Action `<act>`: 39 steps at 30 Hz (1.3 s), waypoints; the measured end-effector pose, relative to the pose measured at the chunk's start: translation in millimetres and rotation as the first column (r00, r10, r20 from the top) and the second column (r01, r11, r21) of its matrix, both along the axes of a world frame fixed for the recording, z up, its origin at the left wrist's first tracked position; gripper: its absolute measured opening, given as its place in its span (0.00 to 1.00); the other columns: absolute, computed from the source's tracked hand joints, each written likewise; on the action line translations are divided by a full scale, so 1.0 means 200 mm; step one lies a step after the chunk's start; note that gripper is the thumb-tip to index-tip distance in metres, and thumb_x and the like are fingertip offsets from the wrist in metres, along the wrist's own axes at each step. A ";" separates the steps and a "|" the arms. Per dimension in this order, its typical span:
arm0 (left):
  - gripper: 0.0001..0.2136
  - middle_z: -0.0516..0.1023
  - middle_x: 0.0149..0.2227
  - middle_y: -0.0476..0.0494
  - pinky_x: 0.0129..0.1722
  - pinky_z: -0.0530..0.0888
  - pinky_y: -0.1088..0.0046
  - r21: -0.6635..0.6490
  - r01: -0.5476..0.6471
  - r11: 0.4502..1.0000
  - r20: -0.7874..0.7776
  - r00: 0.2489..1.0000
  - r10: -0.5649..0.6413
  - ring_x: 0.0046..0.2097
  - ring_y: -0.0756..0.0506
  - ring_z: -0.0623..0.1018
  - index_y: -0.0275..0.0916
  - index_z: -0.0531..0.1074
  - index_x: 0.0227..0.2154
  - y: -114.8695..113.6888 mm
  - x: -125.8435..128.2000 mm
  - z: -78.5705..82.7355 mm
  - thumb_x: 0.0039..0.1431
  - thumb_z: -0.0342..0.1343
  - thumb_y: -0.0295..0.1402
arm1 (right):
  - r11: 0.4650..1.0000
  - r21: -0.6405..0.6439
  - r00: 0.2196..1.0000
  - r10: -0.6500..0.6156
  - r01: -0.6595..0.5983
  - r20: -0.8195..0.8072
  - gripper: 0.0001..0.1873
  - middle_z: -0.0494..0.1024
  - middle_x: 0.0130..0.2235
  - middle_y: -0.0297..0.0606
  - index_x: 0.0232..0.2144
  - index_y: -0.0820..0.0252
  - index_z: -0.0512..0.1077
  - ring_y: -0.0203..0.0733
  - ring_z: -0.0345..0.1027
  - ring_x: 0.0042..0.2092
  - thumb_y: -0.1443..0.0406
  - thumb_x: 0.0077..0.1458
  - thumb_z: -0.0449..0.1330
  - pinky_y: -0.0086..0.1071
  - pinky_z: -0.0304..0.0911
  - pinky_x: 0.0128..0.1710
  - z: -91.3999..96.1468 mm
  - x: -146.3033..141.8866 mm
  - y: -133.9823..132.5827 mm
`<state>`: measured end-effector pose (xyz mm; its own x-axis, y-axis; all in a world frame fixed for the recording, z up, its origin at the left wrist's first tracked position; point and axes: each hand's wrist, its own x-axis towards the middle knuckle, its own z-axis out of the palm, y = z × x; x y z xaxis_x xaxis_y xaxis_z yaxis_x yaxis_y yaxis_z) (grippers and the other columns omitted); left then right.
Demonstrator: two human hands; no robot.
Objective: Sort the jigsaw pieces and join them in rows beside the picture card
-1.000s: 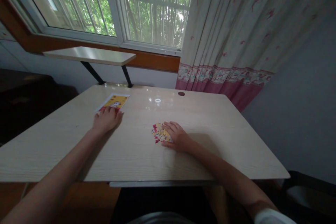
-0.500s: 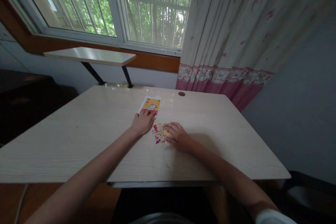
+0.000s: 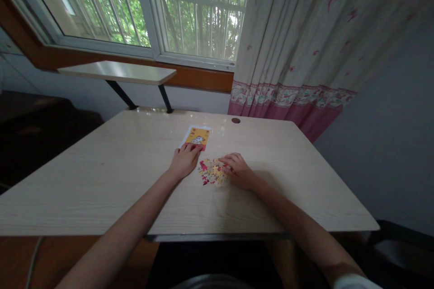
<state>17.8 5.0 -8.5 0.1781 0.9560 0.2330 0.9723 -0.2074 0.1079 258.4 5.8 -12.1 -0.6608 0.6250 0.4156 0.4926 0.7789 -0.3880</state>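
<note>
A pile of small jigsaw puzzle pieces (image 3: 213,172) in yellow, pink and white lies on the pale desk (image 3: 135,167). Over the pile's right edge is my right hand (image 3: 238,171), its fingers loosely bent and apart, touching some pieces; the undersides of the fingertips are hidden. Just beyond, to the left, lies a picture card (image 3: 198,134) with a white cartoon animal on yellow and red and a white border. My left hand (image 3: 185,160) rests flat on the card's near end, fingers stretched out, covering part of it.
A small raised shelf (image 3: 118,72) on black brackets stands at the desk's back left. A round brown cable hole (image 3: 236,120) sits near the back edge. Behind are a barred window (image 3: 200,13) and a long patterned curtain (image 3: 291,63). A dark chair (image 3: 400,244) is at the lower right.
My right hand has shifted slightly right and back across the pile, uncovering more pieces. My left hand stays on the card. The view has moved slightly.
</note>
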 end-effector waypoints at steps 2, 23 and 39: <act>0.17 0.67 0.50 0.38 0.44 0.63 0.57 0.004 0.041 0.999 -0.003 0.999 -0.041 0.51 0.38 0.64 0.45 0.63 0.53 0.00 0.01 0.00 0.63 0.39 0.35 | 1.000 0.005 1.000 -0.010 0.010 -0.001 0.19 0.70 0.46 0.44 0.51 0.59 0.65 0.44 0.58 0.49 0.61 0.59 0.49 0.42 0.55 0.51 0.01 0.01 0.00; 0.16 0.69 0.48 0.38 0.43 0.63 0.58 0.030 0.010 0.999 -0.047 0.999 -0.008 0.49 0.37 0.66 0.42 0.66 0.49 -0.02 0.00 0.03 0.64 0.38 0.37 | 0.999 -0.030 0.998 -0.031 0.029 -0.061 0.10 0.72 0.40 0.41 0.38 0.58 0.72 0.42 0.61 0.45 0.62 0.54 0.56 0.40 0.55 0.49 -0.02 -0.03 0.00; 0.14 0.71 0.46 0.38 0.47 0.63 0.59 0.136 0.077 0.988 0.059 0.995 -0.086 0.48 0.38 0.67 0.38 0.70 0.43 -0.03 0.05 0.09 0.61 0.43 0.35 | 0.989 -0.030 0.952 -0.146 0.143 -0.270 0.08 0.77 0.32 0.38 0.30 0.58 0.74 0.39 0.67 0.38 0.62 0.54 0.56 0.35 0.59 0.44 0.00 -0.02 0.03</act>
<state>28.0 -0.8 8.7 0.2347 0.8984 0.3711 0.9435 -0.3025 0.1354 253.5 11.8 -12.3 -0.4267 0.7104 0.5597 0.4750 0.7027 -0.5298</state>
